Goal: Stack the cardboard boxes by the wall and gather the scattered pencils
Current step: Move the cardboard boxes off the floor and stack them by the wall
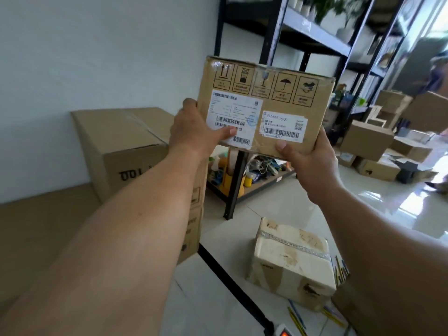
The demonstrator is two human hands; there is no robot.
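Fingers (190, 104) clamp a sealed, labelled cardboard box (278, 100) held in the air, contents unseen. The left hand (194, 132) grips its left edge, thumb on the shipping label; the right hand (312, 163) grips the lower right corner. Stacked cartons (121, 141) stand against the wall (97, 57). What look like pencils (340, 270) lie on the floor beside a pale taped box (291, 260).

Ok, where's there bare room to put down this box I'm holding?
The top of the brown box by the wall is bare, and so is the tile floor between the shelf post and the pale taped box. Pencils crowd that box's near and right sides.
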